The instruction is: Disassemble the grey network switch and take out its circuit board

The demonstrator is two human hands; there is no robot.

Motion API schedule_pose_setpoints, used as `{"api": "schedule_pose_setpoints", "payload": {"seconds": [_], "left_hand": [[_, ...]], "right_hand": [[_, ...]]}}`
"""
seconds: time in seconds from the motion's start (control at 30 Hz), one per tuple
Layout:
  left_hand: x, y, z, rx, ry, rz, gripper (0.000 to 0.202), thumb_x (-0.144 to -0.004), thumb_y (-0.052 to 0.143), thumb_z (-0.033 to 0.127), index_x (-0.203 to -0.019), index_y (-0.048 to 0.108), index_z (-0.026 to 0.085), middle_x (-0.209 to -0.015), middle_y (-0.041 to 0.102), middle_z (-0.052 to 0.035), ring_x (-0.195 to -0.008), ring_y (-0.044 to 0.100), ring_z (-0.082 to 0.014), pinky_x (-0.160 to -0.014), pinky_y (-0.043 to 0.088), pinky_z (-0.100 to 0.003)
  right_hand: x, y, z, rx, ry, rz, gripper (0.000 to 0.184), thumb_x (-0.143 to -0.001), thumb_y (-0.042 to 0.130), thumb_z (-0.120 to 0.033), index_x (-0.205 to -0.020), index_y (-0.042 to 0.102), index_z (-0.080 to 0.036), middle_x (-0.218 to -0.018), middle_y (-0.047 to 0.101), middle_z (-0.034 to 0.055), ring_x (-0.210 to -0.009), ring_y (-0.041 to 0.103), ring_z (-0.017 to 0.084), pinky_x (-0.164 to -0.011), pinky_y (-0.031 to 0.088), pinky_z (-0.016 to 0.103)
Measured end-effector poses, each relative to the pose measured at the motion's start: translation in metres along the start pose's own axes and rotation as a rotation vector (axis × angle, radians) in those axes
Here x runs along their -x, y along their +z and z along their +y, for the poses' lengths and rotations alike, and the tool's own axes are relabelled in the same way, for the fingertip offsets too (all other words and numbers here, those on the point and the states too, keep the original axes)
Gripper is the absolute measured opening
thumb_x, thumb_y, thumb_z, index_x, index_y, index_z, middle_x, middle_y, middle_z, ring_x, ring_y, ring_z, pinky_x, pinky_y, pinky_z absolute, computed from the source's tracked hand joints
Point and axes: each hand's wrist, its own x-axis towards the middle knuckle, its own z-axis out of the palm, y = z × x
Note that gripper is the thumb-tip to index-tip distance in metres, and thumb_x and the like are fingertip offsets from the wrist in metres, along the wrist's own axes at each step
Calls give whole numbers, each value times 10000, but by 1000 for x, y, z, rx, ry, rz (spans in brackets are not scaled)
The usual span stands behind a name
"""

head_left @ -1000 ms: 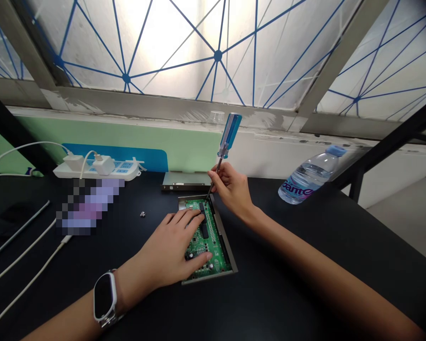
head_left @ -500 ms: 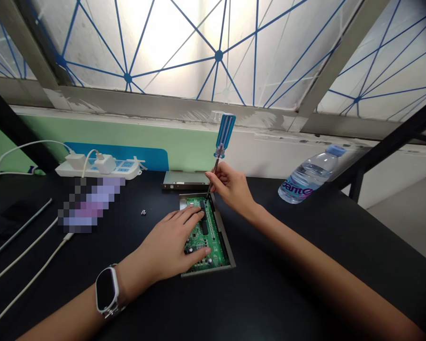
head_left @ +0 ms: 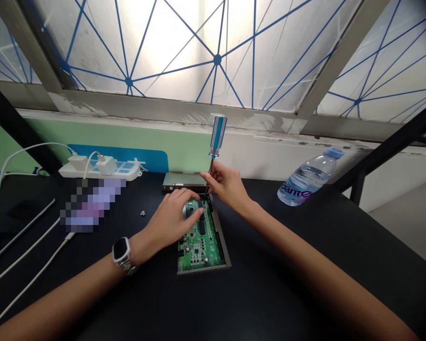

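Observation:
A green circuit board lies in a shallow metal tray on the black table. My right hand pinches the shaft of a screwdriver with a clear and blue handle. The tool stands nearly upright, its tip down at the board's far edge; the exact contact is too small to make out. Across the far left part of the board rests my left hand, thumb and fingers apart, with the fingertips by the far edge. Several small screws sit together on the table to the left.
Behind the board is a flat metal cover. A power strip with plugged-in chargers stands at the back left, its white cables running forward. A water bottle stands at the right. Windows and a wall bound the far side.
My left hand has slid away from me toward the board's far edge, uncovering its near part. The screwdriver handle has shifted slightly left and turned, still in my right hand.

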Motion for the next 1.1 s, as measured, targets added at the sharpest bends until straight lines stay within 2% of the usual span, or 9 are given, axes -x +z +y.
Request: {"api": "schedule_pose_setpoints", "payload": {"seconds": [0.1, 0.2, 0.27, 0.43, 0.73, 0.8, 0.9, 1.0, 1.1], "left_hand": [[-27, 10, -4, 135, -35, 51, 183, -891, 674, 326, -1024, 646, 203, -1089, 722, -77, -1053, 669, -287, -905, 509, -420], [-48, 24, -10, 326, -85, 75, 163, -840, 726, 307, -857, 609, 195, -873, 723, -45, -812, 681, -229, -714, 508, -334], [-55, 33, -15, 391, -107, 132, 191, -826, 739, 313, -799, 593, 194, -780, 698, -27, -729, 659, -207, -658, 489, -311], [-54, 46, -23, 491, -107, 173, 159, -832, 739, 305, -789, 645, 184, -792, 732, -35, -760, 696, -209, -697, 513, -303], [-47, 48, -25, 457, -100, 204, 137, -874, 731, 323, -882, 742, 187, -925, 797, -69, -889, 743, -252, -797, 545, -337], [-47, 47, -26, 459, -100, 197, 138, -879, 721, 312, -897, 751, 179, -956, 801, -83, -925, 744, -266, -824, 550, -348], [-46, 46, -26, 446, -96, 189, 143, -889, 704, 305, -910, 758, 175, -969, 801, -91, -945, 742, -274, -838, 553, -356], [-46, 45, -26, 455, -66, 162, 151, -908, 680, 297, -948, 769, 181, -983, 803, -83, -948, 743, -266, -852, 555, -354], [-45, 45, -27, 475, -38, 141, 171, -928, 662, 299, -979, 781, 186, -1007, 806, -78, -966, 746, -265, -872, 557, -355]], "right_hand": [[-3, 2, 0, 39, 3, 10, 343, -953, 624, -409, -706, 453, -244, -599, 569, -29, -530, 573, 154, -545, 428, 283], [-3, 3, 0, 108, -5, 41, 332, -945, 633, -386, -703, 459, -240, -580, 556, -32, -535, 543, 151, -547, 395, 279], [-2, 2, 1, 149, -13, 60, 337, -941, 639, -385, -698, 456, -239, -574, 549, -33, -537, 527, 149, -548, 377, 277], [-1, 2, 1, 172, -12, 67, 346, -943, 637, -392, -691, 458, -236, -585, 565, -28, -545, 530, 148, -547, 361, 273], [-1, 0, -2, 218, 52, 20, 365, -925, 669, -445, -680, 513, -224, -612, 615, -11, -584, 577, 159, -561, 384, 283], [-1, -4, -3, 172, 52, -44, 313, -929, 662, -452, -742, 580, -215, -673, 667, 5, -634, 626, 172, -599, 435, 293], [-1, -12, -4, 36, 25, -133, 196, -934, 650, -390, -959, 660, -195, -869, 729, 44, -763, 684, 188, -672, 510, 309], [-2, -17, -5, -97, 52, -197, 293, -940, 624, -334, -1184, 654, -175, -1030, 733, 92, -895, 698, 212, -658, 543, 304], [-4, -20, -7, -220, 79, -270, 349, -962, 580, -308, -1273, 631, -159, -1087, 744, 115, -877, 691, 199, -620, 552, 292]]}}
